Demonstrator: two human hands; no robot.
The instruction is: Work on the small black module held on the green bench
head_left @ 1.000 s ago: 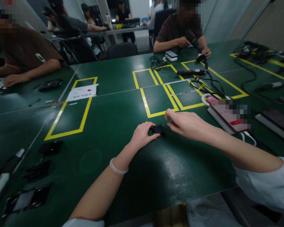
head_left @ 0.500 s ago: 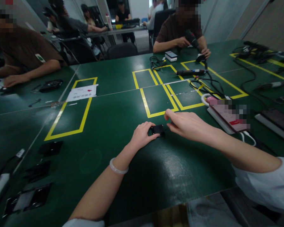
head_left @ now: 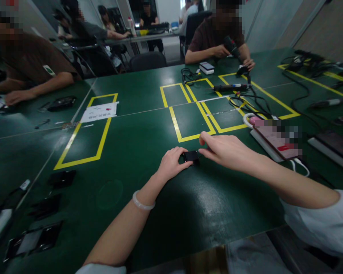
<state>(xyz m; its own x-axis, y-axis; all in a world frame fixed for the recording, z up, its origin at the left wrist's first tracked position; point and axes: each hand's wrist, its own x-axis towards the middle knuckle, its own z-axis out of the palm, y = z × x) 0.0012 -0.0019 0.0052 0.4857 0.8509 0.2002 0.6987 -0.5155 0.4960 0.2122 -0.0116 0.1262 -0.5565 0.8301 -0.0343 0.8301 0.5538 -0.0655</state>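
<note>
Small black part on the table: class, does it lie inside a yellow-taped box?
No, the small black part lies on bare green table, just outside the yellow-taped box.

Green table (head_left: 137,129), maybe grey walls (head_left: 274,23)

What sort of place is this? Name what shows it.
Probably an electronics assembly or repair workroom. Yellow tape boxes mark work zones on the green table, an electric screwdriver lies among cables, and the left hand and right hand handle a small black part.
</note>
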